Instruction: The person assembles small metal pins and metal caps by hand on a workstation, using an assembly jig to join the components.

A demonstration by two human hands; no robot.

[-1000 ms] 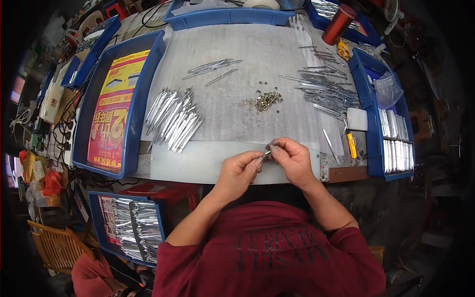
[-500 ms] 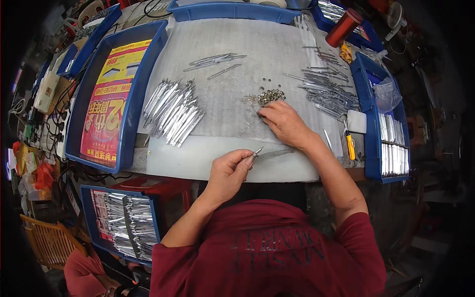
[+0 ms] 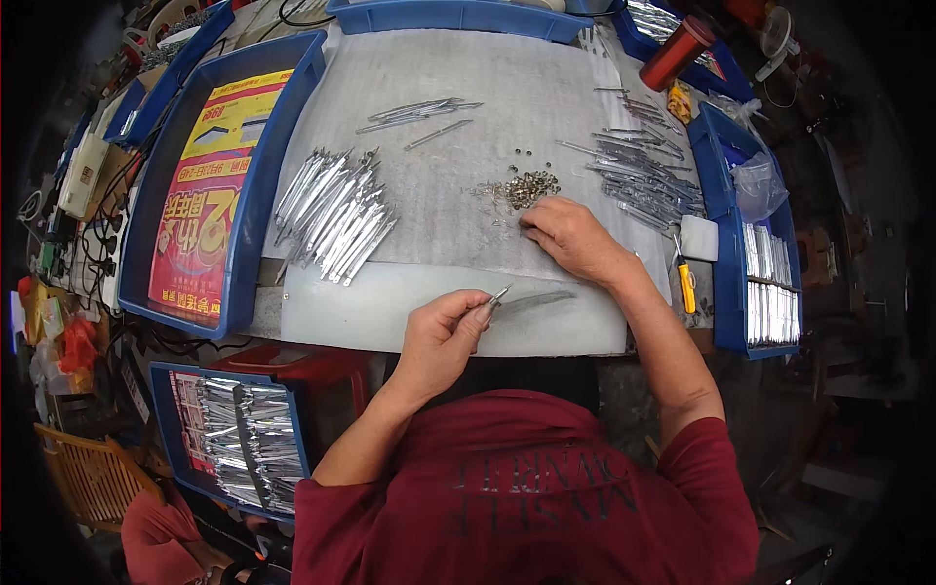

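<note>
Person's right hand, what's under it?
Pale sheeting shows around the right hand, with small round metal pieces just beyond its fingers. Whatever lies directly under the hand or between its fingertips is covered, so I can't tell.

metal piece: part-hidden by left grip | far tray: cropped

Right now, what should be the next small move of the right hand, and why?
Probably the right hand should pinch one small piece from the pile of small metal pieces: it is beside them, while the left hand holds a slim metal rod, tip exposed. Whether it grips one now is hidden.
</note>
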